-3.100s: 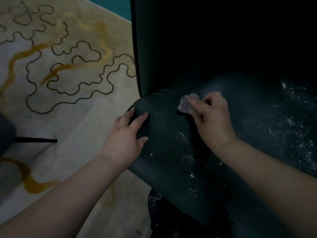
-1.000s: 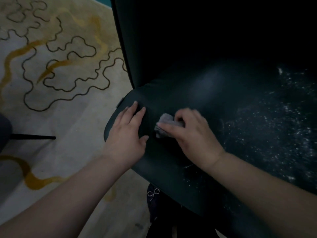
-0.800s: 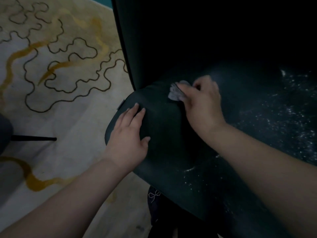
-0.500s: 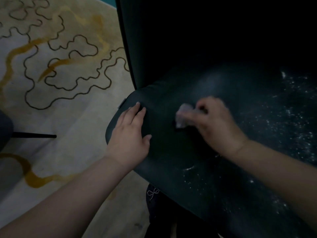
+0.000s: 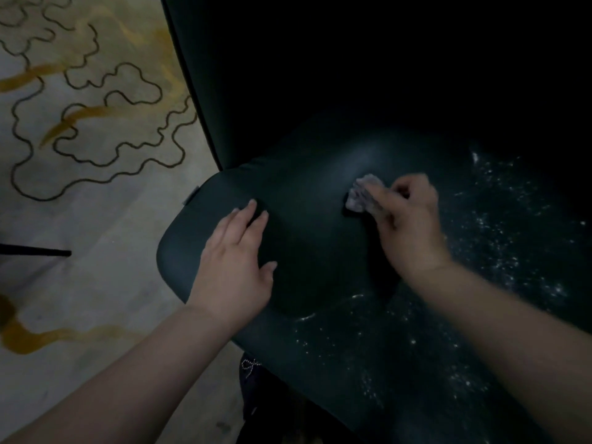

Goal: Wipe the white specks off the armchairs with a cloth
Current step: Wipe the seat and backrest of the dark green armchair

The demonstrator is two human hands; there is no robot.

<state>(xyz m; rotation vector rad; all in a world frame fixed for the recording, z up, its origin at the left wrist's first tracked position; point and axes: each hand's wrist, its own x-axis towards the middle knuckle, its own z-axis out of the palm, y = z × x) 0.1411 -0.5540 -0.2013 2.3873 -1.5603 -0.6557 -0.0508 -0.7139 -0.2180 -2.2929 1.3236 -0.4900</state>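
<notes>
Armchair: the dark green, smooth-cushioned armchair (image 5: 320,251) is filling the right and far side.
Rug: the pale rug with wavy black and ochre lines (image 5: 96,193) is lying to the left.
White specks: the scattered white specks (image 5: 499,251) are covering the seat's right and near parts.
Left hand: the left hand (image 5: 237,261) is resting flat on the seat's left edge, fingers straight.
Right hand: the right hand (image 5: 410,225) is pinching the cloth with curled fingers.
Cloth: the small crumpled pale grey cloth (image 5: 360,195) is pressing on mid-seat.
</notes>
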